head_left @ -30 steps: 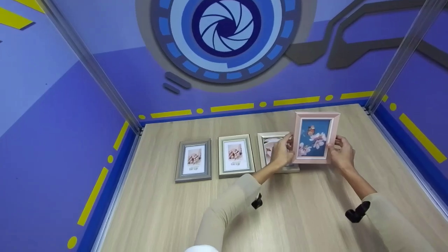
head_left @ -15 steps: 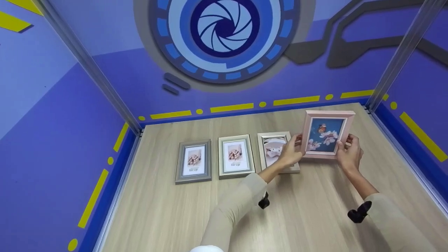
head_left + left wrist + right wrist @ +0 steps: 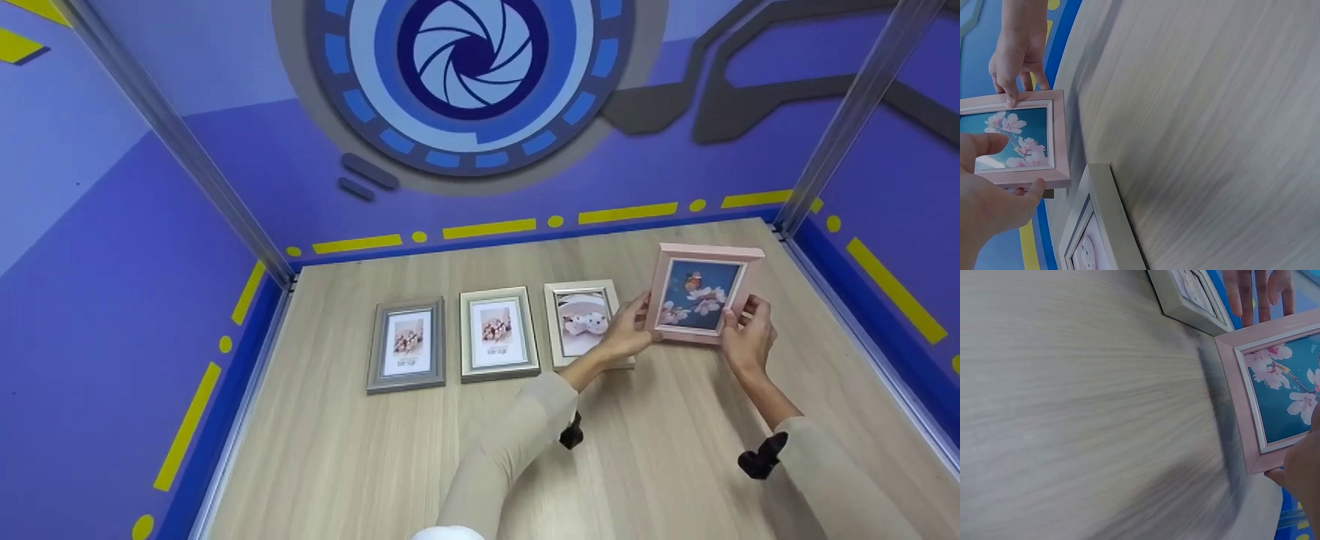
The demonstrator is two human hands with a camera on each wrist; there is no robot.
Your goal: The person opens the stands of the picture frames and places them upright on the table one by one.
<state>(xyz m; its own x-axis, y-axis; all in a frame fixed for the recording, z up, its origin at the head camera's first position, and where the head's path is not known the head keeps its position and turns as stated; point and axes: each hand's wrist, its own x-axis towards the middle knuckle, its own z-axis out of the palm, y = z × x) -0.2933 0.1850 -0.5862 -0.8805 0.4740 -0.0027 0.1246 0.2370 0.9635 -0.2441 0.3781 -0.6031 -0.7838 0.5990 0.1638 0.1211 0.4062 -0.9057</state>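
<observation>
Both hands hold a pink picture frame (image 3: pixel 697 296), standing nearly upright toward the table's back right and leaning back a little. Its picture shows pink blossoms on blue. My left hand (image 3: pixel 628 330) is at the frame's left edge, fingers partly hidden behind it; in the left wrist view its thumb reaches over the picture. My right hand (image 3: pixel 748 337) pinches the right edge, thumb in front and fingers behind. In the right wrist view the frame's lower edge (image 3: pixel 1235 410) is close over the table. A cream picture frame (image 3: pixel 585 322) lies beside my left hand, its lower right corner overlapped by that hand.
Further left lie a champagne-coloured picture frame (image 3: pixel 495 334) and a grey picture frame (image 3: pixel 407 345), in a row with the cream one. The wooden table (image 3: pixel 337 465) is bounded by a blue back wall (image 3: pixel 247 172) and side walls. Metal posts stand at the back corners.
Both hands have carried the pink frame right, away from the cream frame, and it now leans back more. More of the cream frame's picture shows. The head view has shifted slightly.
</observation>
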